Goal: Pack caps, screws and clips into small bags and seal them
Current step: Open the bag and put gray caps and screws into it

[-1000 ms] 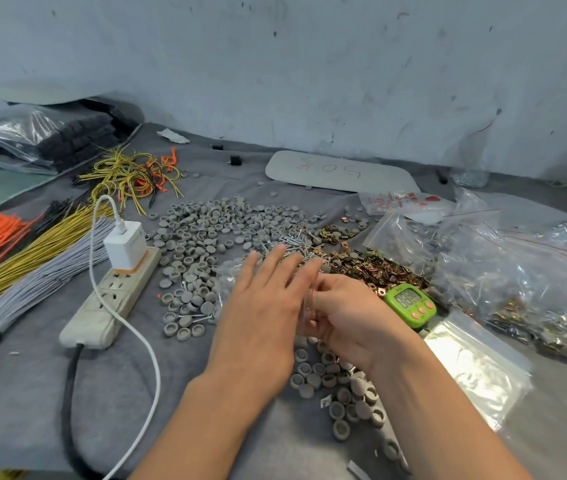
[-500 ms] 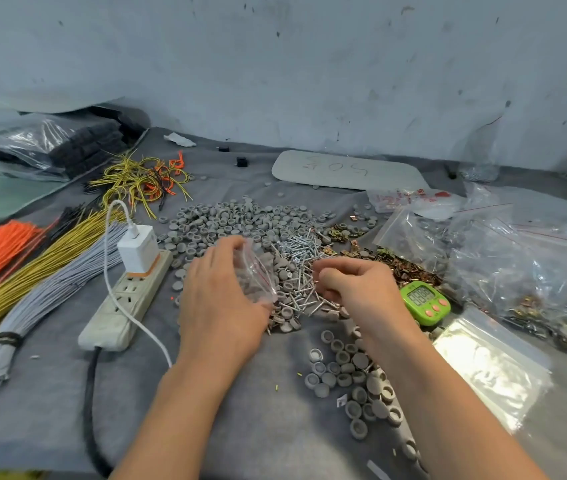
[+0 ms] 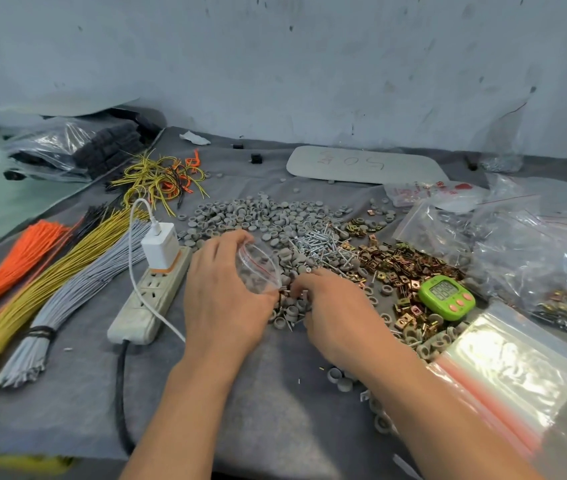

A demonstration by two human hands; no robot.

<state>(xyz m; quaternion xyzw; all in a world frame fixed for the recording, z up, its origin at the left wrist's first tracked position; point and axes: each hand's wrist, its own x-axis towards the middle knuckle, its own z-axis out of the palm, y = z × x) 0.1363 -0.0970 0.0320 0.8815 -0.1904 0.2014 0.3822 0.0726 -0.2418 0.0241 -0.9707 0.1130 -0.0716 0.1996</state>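
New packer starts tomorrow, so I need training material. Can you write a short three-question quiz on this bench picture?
1. True or false: the left hand holds the small clear bag with its mouth open.
2. What lies closest to the green timer? A orange wires, B brass clips, C white charger.
3. Fill in: the right hand reaches down among loose grey ____.
Key: 1 true; 2 B; 3 caps.

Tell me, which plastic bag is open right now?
The small clear bag gripped by the left hand: its mouth gapes wide. The stack of empty bags at the lower right lies flat.
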